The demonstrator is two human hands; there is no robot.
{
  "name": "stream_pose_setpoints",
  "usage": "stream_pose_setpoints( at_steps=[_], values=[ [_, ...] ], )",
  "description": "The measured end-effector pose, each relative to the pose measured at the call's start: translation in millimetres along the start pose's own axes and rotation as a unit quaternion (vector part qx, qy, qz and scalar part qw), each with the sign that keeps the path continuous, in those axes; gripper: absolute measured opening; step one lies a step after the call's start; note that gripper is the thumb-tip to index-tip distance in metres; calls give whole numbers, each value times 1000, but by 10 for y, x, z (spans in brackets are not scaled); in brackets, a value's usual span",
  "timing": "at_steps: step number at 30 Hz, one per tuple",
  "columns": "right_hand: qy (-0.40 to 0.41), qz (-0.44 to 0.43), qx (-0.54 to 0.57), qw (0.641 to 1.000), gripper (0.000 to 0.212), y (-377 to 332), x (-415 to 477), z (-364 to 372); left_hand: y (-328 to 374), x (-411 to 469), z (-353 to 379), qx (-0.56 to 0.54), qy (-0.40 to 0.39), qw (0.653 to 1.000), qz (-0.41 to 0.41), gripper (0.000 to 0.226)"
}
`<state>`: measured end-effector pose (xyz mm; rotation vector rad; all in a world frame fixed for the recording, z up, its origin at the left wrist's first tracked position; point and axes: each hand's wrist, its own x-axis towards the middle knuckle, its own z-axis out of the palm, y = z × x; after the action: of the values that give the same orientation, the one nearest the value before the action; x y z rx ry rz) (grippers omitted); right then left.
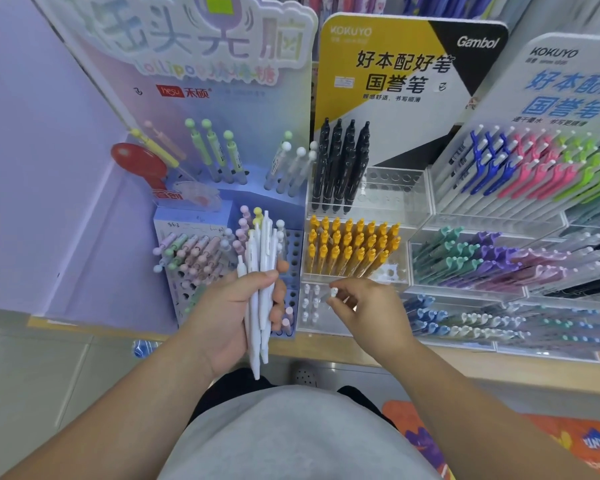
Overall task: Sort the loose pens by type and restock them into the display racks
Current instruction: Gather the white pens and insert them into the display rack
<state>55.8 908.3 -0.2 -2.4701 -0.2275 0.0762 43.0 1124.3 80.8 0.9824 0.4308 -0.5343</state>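
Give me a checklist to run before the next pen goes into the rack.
1. Left hand grips the white pens firmly: ok.
2. Right hand pinches the single pen by its white top: ok.
3. Single pen is at the front tier, where racked white pens already stand: ok.
4. Single pen matches those racked white pens: cannot tell, the barrel is blurred.
5. A free hole is under it: cannot tell, the clear plastic hides the holes.
6. The left hand's bundle is all one type: cannot tell, ball-topped pens show right behind it.
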Motion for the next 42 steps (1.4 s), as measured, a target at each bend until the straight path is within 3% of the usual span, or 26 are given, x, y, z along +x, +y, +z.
stream_pose_setpoints(
  at_steps=[8, 18, 21, 23, 25, 27, 29, 33, 39, 42],
  values=[
    [-36, -13, -105, 994, 18, 87, 86, 178, -25, -1, 85, 37, 14, 999, -1, 34],
    [-54, 20, -114, 992, 24, 82, 87, 202, -54, -20, 108, 85, 36, 996, -5, 34],
    [-50, 24, -97, 994, 32, 8, 42, 35, -57, -37, 139, 119, 31, 992, 4, 25],
    [-34, 20, -50, 998, 30, -70, -23, -132, -58, -41, 153, 178, 35, 983, 9, 19],
    [-24, 57, 99, 993, 21, -183, -74, -313, -57, -39, 172, 240, 27, 970, 17, 20],
    [-22, 126, 295, 947, 13, -335, -88, -496, -64, -35, 210, 295, 6, 955, 27, 24],
    [-22, 161, 399, 902, 16, -465, -92, -639, -82, -31, 260, 336, -13, 941, 32, 28],
    [-10, 143, 394, 908, 29, -559, -113, -737, -110, -42, 333, 367, -27, 929, 30, 31],
    [-9, 173, 457, 872, 6, -484, -123, -747, -84, -58, 394, 357, -26, 933, 33, 8],
    [-5, 191, 476, 858, 7, -469, -130, -752, -98, -62, 403, 331, -13, 943, 26, 14]
  ],
)
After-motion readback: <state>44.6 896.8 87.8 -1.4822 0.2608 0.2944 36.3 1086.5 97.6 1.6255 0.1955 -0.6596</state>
